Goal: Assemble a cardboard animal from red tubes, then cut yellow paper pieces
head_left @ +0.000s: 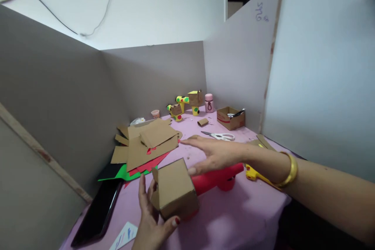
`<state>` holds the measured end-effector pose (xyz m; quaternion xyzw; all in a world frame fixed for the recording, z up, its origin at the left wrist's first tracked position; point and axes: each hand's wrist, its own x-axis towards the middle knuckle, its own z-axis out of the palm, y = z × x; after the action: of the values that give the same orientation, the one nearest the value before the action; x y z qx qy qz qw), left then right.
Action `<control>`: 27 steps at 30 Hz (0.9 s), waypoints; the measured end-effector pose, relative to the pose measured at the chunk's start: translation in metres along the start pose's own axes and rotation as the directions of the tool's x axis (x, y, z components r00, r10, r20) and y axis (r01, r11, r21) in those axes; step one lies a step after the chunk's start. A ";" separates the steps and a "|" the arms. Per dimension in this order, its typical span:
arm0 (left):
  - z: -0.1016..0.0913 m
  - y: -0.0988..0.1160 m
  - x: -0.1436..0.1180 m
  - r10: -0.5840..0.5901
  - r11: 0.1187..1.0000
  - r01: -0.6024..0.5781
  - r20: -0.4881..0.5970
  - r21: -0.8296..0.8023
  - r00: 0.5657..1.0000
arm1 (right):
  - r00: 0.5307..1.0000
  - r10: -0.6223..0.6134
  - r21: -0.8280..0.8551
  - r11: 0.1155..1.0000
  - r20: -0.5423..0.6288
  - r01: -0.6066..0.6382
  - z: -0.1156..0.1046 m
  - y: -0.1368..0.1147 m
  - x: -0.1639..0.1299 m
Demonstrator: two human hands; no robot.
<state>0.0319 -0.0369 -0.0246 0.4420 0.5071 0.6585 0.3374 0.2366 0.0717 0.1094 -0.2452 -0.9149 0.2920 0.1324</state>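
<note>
My left hand grips a small brown cardboard box, thumb at its near side and fingers along its left. Tabs stick out from the box's left end, and its right end meets a red tube-shaped body with short red legs. Whether the two are joined, I cannot tell. Stretched out over the red body is my right hand, its fingers apart. Its index fingertip is by a small red piece at the edge of the stacked cardboard sheets; contact is unclear.
White-handled scissors and a yellow-handled tool lie to the right. Behind are spotted yellow figures, a pink bottle and an open carton. A black tablet-like slab lies left. Grey partitions enclose the table.
</note>
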 end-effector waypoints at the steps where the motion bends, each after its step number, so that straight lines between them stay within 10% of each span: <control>1: 0.000 -0.001 0.001 0.008 1.000 -0.008 -0.013 0.029 1.000 | 0.999 0.019 0.023 1.000 -0.049 -0.018 -0.005 0.007 -0.007; 7: 0.005 0.000 0.006 0.120 0.963 -0.108 -0.034 0.247 0.992 | 0.839 0.319 0.398 0.907 -0.440 -0.136 0.000 0.064 -0.057; 13: 0.009 0.006 0.009 0.158 0.930 -0.142 -0.018 0.339 0.987 | 0.620 0.528 0.611 0.785 -0.580 -0.098 0.071 0.098 -0.094; 19: 0.000 0.006 0.021 0.109 0.905 -0.110 0.026 0.412 0.994 | 0.532 0.615 0.712 0.702 -0.582 -0.033 0.133 0.101 -0.081; 27: -0.004 0.005 0.029 0.146 0.884 -0.157 0.060 0.440 0.987 | 0.536 0.561 0.698 0.712 -0.631 0.075 0.144 0.108 -0.037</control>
<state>0.0175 -0.0137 -0.0132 0.5536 0.6034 0.5445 0.1816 0.2524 0.0608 -0.0736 -0.4229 -0.5369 0.4611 0.5660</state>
